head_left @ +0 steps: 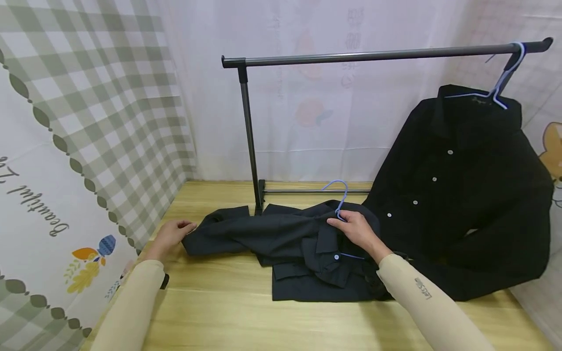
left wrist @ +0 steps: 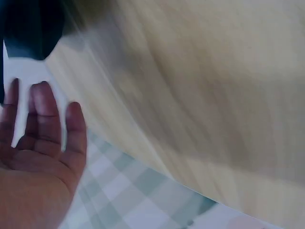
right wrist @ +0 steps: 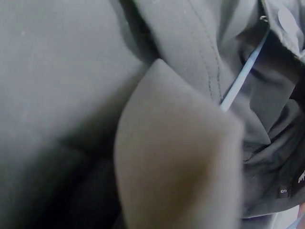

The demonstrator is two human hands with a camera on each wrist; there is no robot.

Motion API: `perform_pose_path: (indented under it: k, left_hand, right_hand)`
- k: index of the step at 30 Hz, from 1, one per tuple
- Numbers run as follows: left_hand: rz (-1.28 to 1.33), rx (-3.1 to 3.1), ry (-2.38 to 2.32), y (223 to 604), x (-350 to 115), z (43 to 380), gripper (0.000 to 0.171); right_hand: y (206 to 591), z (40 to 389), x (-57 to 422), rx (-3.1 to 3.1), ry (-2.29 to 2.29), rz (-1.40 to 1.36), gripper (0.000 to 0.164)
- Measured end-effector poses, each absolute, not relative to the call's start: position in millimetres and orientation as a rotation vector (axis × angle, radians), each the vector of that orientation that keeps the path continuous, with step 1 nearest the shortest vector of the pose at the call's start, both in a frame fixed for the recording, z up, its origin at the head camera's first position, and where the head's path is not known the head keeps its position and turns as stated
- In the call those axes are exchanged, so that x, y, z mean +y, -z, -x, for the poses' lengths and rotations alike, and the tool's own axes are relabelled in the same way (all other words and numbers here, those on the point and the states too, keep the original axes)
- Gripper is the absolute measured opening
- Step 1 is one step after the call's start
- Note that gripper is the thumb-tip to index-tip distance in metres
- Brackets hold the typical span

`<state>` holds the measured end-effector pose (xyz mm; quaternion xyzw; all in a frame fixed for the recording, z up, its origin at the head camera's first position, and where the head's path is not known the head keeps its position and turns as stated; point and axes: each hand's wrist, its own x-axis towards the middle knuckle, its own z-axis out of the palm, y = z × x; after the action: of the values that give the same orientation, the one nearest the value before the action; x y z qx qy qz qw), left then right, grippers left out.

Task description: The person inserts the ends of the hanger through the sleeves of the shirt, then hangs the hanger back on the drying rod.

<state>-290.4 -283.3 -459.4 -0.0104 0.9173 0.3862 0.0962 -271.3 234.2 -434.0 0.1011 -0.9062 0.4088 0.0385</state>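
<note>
A black button-up shirt (head_left: 272, 234) lies across the tabletop, one sleeve stretched to the left. At that sleeve's end, my left hand (head_left: 173, 236) pinches the edge between thumb and forefinger. The other left fingers (left wrist: 45, 114) are spread in the left wrist view. A blue hanger (head_left: 341, 197) lies in the shirt with its hook sticking up. My right hand (head_left: 357, 229) grips the hanger at the base of the hook, over the collar. In the right wrist view, the hanger's bar (right wrist: 243, 76) runs through the collar opening, near a white button (right wrist: 287, 20).
Behind the shirt stands a dark metal clothes rack (head_left: 373, 57). From its right end hangs a second black shirt (head_left: 474, 185) on another blue hanger (head_left: 500, 87), its lower part resting on the wooden table (head_left: 228, 312). Printed curtains (head_left: 110, 83) enclose the table.
</note>
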Motion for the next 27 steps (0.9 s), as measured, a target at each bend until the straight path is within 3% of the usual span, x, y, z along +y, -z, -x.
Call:
perform_pose_path:
  k: [3, 9, 19, 23, 27]
  left_hand:
    - [0.005, 2.683, -1.104, 459, -272, 294, 0.061]
    - [-0.027, 2.682, -1.154, 458, -255, 293, 0.032]
    - [0.806, 2.580, -2.345, 401, -277, 274, 0.019]
    - [0.800, 2.898, -1.899, 405, -283, 264, 0.026]
    - [0.613, 3.074, -1.357, 426, -290, 258, 0.038]
  right_hand:
    - [434, 272, 234, -2.781, -1.256, -0.310, 0.045]
    - [430, 270, 233, -2.780, -1.286, -0.328, 0.044]
    - [429, 270, 241, -2.779, -1.267, -0.284, 0.045]
    - [430, 270, 239, -2.770, -1.279, -0.292, 0.044]
    - [429, 268, 236, -2.776, -1.295, -0.295, 0.044]
